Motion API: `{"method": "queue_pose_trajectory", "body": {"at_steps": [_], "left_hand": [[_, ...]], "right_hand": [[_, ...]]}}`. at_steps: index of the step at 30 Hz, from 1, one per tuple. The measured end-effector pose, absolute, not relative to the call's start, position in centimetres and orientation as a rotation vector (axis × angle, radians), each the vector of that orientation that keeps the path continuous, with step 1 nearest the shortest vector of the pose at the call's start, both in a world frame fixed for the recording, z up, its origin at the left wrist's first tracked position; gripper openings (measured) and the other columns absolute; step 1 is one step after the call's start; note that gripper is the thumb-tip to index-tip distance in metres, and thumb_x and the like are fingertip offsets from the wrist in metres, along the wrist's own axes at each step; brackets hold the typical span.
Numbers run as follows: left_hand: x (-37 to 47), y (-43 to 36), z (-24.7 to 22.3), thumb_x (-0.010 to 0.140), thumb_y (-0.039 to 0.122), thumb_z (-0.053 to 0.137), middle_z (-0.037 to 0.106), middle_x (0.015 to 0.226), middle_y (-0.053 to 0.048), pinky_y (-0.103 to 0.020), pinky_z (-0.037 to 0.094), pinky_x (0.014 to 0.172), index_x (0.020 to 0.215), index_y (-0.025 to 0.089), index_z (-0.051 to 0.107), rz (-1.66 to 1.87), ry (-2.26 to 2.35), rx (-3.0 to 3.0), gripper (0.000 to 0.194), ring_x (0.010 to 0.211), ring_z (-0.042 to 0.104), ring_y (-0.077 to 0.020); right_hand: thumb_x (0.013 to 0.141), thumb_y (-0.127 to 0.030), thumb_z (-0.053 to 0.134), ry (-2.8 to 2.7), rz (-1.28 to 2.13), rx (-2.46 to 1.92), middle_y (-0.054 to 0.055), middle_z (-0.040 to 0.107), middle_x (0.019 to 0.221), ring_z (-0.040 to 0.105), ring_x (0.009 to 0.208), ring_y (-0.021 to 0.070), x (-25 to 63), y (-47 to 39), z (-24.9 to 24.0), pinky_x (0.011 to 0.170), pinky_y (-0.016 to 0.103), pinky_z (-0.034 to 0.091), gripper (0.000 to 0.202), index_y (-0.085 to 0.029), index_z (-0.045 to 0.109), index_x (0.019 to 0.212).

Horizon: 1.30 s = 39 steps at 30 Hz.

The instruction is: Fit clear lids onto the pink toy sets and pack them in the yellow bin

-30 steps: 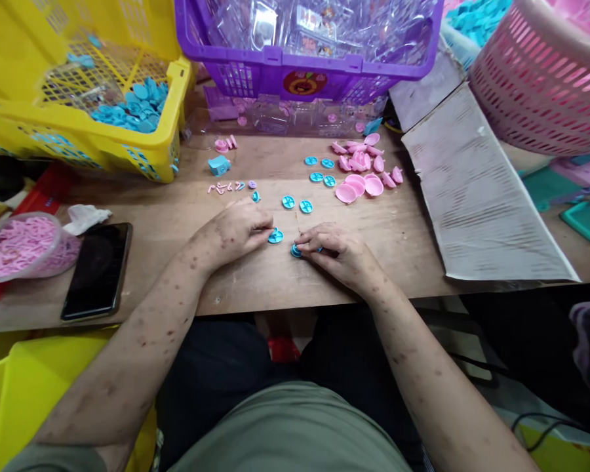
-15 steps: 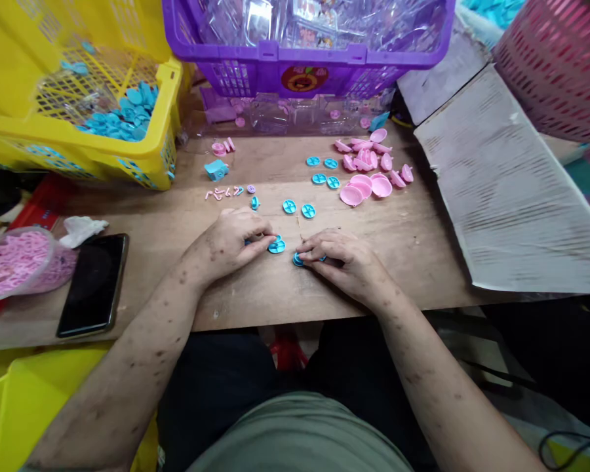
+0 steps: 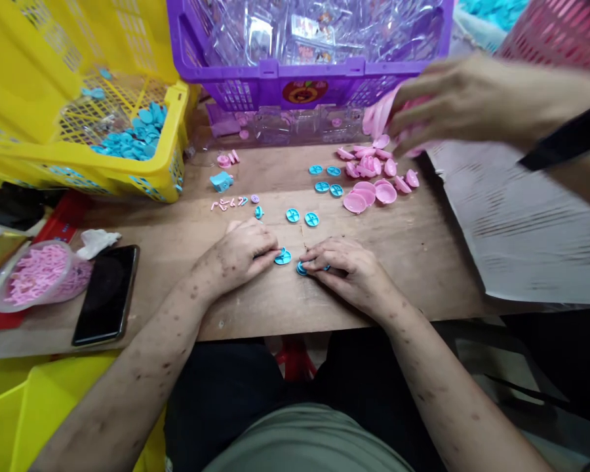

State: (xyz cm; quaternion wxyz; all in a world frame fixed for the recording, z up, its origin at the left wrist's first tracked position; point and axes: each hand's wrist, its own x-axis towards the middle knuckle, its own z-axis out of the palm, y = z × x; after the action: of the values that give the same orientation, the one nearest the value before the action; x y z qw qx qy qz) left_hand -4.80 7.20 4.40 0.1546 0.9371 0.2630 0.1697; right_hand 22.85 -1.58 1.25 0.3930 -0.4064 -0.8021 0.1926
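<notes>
At the back of the wooden table (image 3: 423, 269), a purple basket (image 3: 354, 71) is filled with clear packaging (image 3: 270, 36). Pink pieces (image 3: 379, 117) are held at upper right by a co-worker's blurred hand (image 3: 472, 98). By the right hand (image 3: 347, 265), fingertips drawn together, 1 disc, the right blue disc (image 3: 301, 269), is held near the table's front edge; by the left hand (image 3: 240, 254), fingers narrowed, the left blue disc (image 3: 284, 258) is pinched just beside it. Beyond, pink ovals (image 3: 354, 202) are piled near 6 loose blue discs (image 3: 292, 215).
</notes>
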Motion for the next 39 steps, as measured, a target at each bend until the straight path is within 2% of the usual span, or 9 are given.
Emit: {"method": "queue_pose_trajectory", "body": {"at_steps": [6, 16, 21, 23, 26, 30, 32, 35, 39], "left_hand": [[-4.5, 6.8, 4.6, 0.112, 0.026, 0.064, 0.078, 0.101, -0.005, -0.037, 0.051, 0.093, 0.104, 0.019, 0.073, 0.711, 0.712, 2.491, 0.014, 0.098, 0.068, -0.0228], [-4.1, 6.7, 5.1, 0.113, 0.027, 0.057, 0.069, 0.094, -0.006, -0.038, 0.051, 0.091, 0.088, 0.020, 0.064, 0.513, 0.635, 2.625, 0.028, 0.096, 0.062, -0.0241], [-3.7, 6.0, 4.3, 0.113, 0.028, 0.056, 0.072, 0.099, -0.008, -0.042, 0.052, 0.095, 0.091, 0.020, 0.066, 0.438, 0.744, 2.622, 0.025, 0.100, 0.063, -0.0262], [-4.0, 5.7, 4.3, 0.113, 0.031, 0.059, 0.076, 0.108, -0.009, -0.045, 0.053, 0.100, 0.106, 0.019, 0.070, 0.496, 0.785, 2.589, 0.018, 0.106, 0.066, -0.0278], [-5.3, 5.5, 5.1, 0.116, 0.033, 0.056, 0.078, 0.123, -0.010, -0.045, 0.056, 0.105, 0.127, 0.020, 0.071, 0.770, 0.938, 2.481, 0.023, 0.117, 0.070, -0.0277], [-7.2, 6.5, 6.6, 0.113, 0.030, 0.058, 0.077, 0.112, -0.006, -0.037, 0.061, 0.091, 0.115, 0.022, 0.074, 0.929, 1.192, 2.398, 0.019, 0.099, 0.073, -0.0224], [-7.4, 7.9, 6.6, 0.110, 0.031, 0.062, 0.076, 0.114, -0.006, -0.035, 0.062, 0.088, 0.118, 0.021, 0.074, 0.806, 1.171, 2.432, 0.017, 0.092, 0.073, -0.0206], [-6.7, 10.8, 5.9, 0.109, 0.023, 0.060, 0.076, 0.124, -0.011, -0.039, 0.062, 0.099, 0.126, 0.019, 0.074, 0.642, 1.081, 2.539, 0.023, 0.105, 0.075, -0.0236], [-5.5, 14.3, 4.7, 0.102, 0.011, 0.060, 0.077, 0.117, -0.010, -0.039, 0.059, 0.103, 0.117, 0.020, 0.081, 0.426, 0.946, 2.723, 0.027, 0.110, 0.073, -0.0253]], "right_hand": [[0.105, -0.017, 0.079, -2.045, 0.496, -1.021, 0.002, 0.088, 0.116, 0.083, 0.111, 0.0252, 22.9, -1.6, 1.6, 0.097, 0.043, 0.061, 0.012, -0.028, 0.080, 0.104], [0.104, -0.017, 0.082, -2.032, 0.515, -1.047, 0.001, 0.088, 0.118, 0.082, 0.116, 0.0264, 22.9, -1.6, 1.1, 0.101, 0.044, 0.061, 0.012, -0.029, 0.080, 0.103], [0.106, -0.020, 0.079, -2.058, 0.449, -1.033, 0.003, 0.087, 0.120, 0.081, 0.117, 0.0273, 22.9, -1.8, 0.9, 0.101, 0.045, 0.061, 0.009, -0.029, 0.079, 0.108], [0.109, -0.020, 0.075, -2.075, 0.455, -1.068, 0.004, 0.087, 0.119, 0.080, 0.117, 0.0274, 22.8, -1.9, 1.1, 0.101, 0.046, 0.061, 0.011, -0.029, 0.079, 0.112], [0.109, -0.022, 0.073, -2.108, 0.466, -1.149, 0.007, 0.084, 0.126, 0.079, 0.119, 0.0288, 22.9, -2.3, 1.5, 0.105, 0.050, 0.062, 0.023, -0.030, 0.078, 0.130], [0.101, -0.034, 0.086, -2.050, 0.537, -1.187, 0.011, 0.075, 0.149, 0.073, 0.136, 0.0330, 23.2, -2.6, 2.3, 0.116, 0.053, 0.061, 0.054, -0.031, 0.070, 0.152], [0.103, -0.035, 0.082, -1.962, 0.572, -1.198, 0.010, 0.076, 0.148, 0.074, 0.136, 0.0325, 23.5, -2.1, 3.0, 0.117, 0.052, 0.062, 0.048, -0.032, 0.072, 0.150], [0.109, -0.032, 0.071, -1.851, 0.549, -1.248, 0.008, 0.082, 0.135, 0.080, 0.122, 0.0296, 23.9, -0.1, 4.3, 0.106, 0.049, 0.067, 0.030, -0.031, 0.077, 0.139], [0.106, -0.034, 0.073, -1.902, 0.514, -1.319, 0.009, 0.084, 0.117, 0.081, 0.093, 0.0244, 24.1, 4.4, 5.4, 0.079, 0.039, 0.068, 0.021, -0.026, 0.083, 0.123]]}}
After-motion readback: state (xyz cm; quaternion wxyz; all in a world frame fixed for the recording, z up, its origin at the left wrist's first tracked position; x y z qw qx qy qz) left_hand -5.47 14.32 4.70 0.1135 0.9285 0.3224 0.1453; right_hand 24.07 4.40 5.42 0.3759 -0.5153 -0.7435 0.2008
